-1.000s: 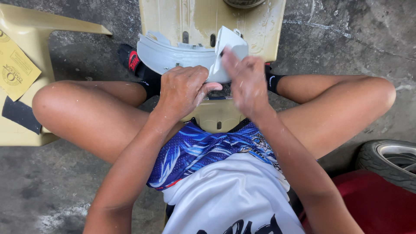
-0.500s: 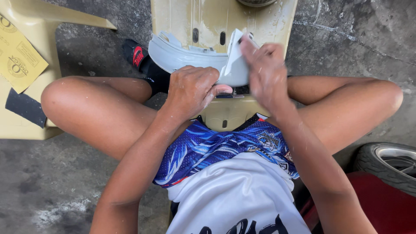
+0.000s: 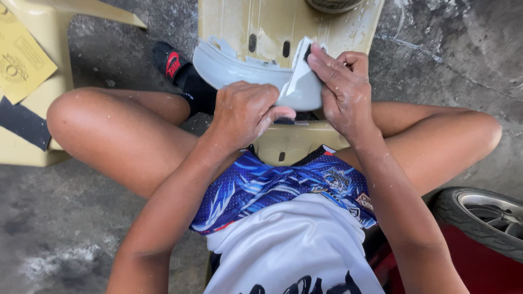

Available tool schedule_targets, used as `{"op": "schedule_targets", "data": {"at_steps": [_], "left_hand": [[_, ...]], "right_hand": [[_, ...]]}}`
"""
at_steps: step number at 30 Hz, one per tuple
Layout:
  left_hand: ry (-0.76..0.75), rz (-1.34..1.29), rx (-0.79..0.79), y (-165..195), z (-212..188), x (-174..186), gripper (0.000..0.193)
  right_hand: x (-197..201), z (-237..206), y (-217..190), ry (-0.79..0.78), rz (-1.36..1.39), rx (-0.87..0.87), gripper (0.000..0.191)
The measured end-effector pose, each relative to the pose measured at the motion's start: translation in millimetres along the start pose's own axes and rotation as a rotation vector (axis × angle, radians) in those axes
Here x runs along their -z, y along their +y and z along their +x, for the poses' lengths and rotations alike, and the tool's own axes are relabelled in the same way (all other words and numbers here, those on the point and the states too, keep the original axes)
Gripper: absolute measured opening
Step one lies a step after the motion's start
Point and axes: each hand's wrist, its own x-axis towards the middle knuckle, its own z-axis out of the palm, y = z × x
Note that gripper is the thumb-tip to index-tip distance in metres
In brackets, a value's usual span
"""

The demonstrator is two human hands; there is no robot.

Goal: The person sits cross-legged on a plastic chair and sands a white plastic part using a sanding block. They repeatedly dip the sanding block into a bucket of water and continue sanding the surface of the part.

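- The left hand [image 3: 245, 111] clamps the near edge of a curved pale-grey plastic panel [image 3: 239, 65], fingers curled over it and the thumb tucked beneath.
- The right hand [image 3: 343, 90] presses a folded sheet of sandpaper [image 3: 298, 76] flat against the panel's right end, fingers closed along the sheet.
- The panel looks light and stiff, a thin moulded shell; its far edge is chipped and jagged, so it is likely brittle there and best held by the thick smooth rim.
- It rests over a cream plastic chair [image 3: 294, 27] between the person's knees.
- Both forearms angle inward from bent elbows, wrists dropped.
- More sandpaper sheets [image 3: 22, 65] lie on a second chair at the left; a tyre [image 3: 479, 218] sits at the lower right.
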Motion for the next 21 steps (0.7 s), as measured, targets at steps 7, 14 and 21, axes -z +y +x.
{"op": "schedule_targets", "data": {"at_steps": [7, 14, 21], "left_hand": [[0.002, -0.026, 0.015, 1, 0, -1, 0.05], [-0.013, -0.035, 0.029, -2, -3, -2, 0.05], [-0.032, -0.05, 0.051, -5, -3, -2, 0.046]], "right_hand": [[2, -4, -1, 0.002, 0.08, 0.033, 0.06], [2, -2, -1, -0.072, -0.004, 0.221, 0.057], [6, 3, -10, -0.046, 0.057, 0.093, 0.059]]}}
